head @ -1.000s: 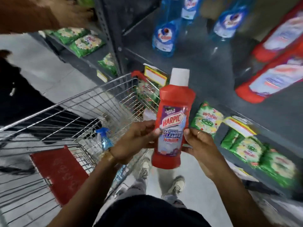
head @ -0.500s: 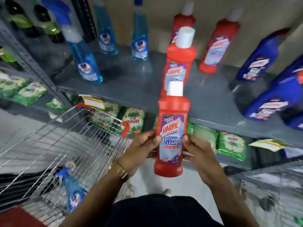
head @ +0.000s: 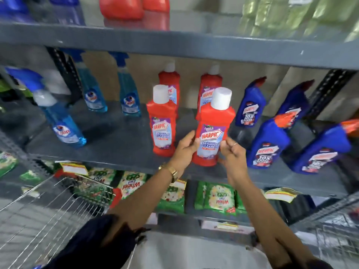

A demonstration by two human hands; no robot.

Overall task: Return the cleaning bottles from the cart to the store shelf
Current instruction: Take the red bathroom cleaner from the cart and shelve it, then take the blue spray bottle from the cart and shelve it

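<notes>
A red bathroom cleaner bottle (head: 212, 129) with a white cap stands upright at the front of the grey middle shelf (head: 120, 152). My left hand (head: 184, 148) grips its left side and my right hand (head: 232, 152) touches its right side with fingers loosening. A matching red bottle (head: 163, 123) stands just to its left, and two more red bottles (head: 208, 88) stand behind. The wire cart (head: 48, 214) sits at lower left, its inside mostly out of view.
Blue spray bottles (head: 62, 123) fill the shelf's left part, dark blue cleaner bottles (head: 268, 144) its right. Green detergent packets (head: 217, 199) lie on the shelf below. The upper shelf (head: 174, 43) hangs close overhead. A second wire basket (head: 338, 226) is at lower right.
Both hands lifted the red bottle from in front of my body up and forward onto the middle shelf, beside the other red bottles. The view swung away from the cart.
</notes>
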